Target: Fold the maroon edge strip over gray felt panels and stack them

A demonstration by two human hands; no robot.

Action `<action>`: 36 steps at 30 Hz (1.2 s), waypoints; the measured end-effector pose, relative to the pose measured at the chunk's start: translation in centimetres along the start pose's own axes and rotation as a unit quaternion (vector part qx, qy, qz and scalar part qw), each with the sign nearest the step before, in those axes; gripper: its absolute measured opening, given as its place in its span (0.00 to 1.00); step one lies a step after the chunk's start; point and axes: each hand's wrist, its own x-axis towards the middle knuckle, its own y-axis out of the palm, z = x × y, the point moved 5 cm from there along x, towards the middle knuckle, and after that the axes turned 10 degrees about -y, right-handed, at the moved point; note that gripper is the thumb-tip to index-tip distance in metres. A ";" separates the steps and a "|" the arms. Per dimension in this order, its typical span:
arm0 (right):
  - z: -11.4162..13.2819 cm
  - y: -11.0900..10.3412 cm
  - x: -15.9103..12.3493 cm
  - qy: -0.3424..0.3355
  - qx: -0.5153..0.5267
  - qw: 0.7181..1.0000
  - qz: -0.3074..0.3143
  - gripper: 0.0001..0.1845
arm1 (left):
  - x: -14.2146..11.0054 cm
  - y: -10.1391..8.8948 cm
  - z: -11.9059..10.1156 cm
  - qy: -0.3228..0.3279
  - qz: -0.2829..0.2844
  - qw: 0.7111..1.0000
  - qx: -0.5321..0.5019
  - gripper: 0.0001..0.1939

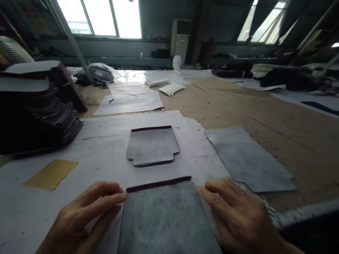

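A grey fabric panel (164, 218) with a dark maroon strip along its far edge lies in front of me, its near end cut off by the frame. At its far left corner, my left hand (88, 213) has thumb and forefinger drawn close together on the edge. My right hand (238, 213) touches the opposite edge near the far right corner, fingers bent and its thumb hidden. Just beyond lies a smaller grey piece (153, 145), maroon-edged too, with notched near corners. Another grey panel (249, 158) rests to the right, close to my right hand.
White paper (100, 151) covers the near table. A yellow-brown card (51, 174) lies left. Tall stacks of dark-edged pieces (39, 113) stand at far left. Papers (129, 102), cream sheets (172, 89) and a small white fan (177, 63) are farther back. Dark cloth (293, 79) lies right.
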 end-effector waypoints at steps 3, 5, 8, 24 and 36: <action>-0.8 0.0 -0.5 0.052 -0.017 0.999 0.001 0.15 | 2.3 1.6 -2.7 0.065 0.031 0.997 -0.011 0.15; -1.0 0.4 -0.5 0.063 -0.007 0.998 0.004 0.14 | 4.3 3.1 -4.7 0.089 0.044 0.995 -0.033 0.13; -0.7 0.8 -0.5 0.050 0.006 0.999 0.004 0.14 | 6.8 5.6 -6.9 0.113 0.069 0.990 -0.043 0.13; 0.0 2.3 -1.4 0.011 0.058 0.996 0.069 0.15 | 8.9 8.7 -9.0 0.222 0.073 0.969 0.086 0.09; -0.1 2.4 -1.2 0.001 0.097 0.991 0.091 0.16 | 8.4 9.4 -8.4 0.211 0.057 0.972 0.088 0.09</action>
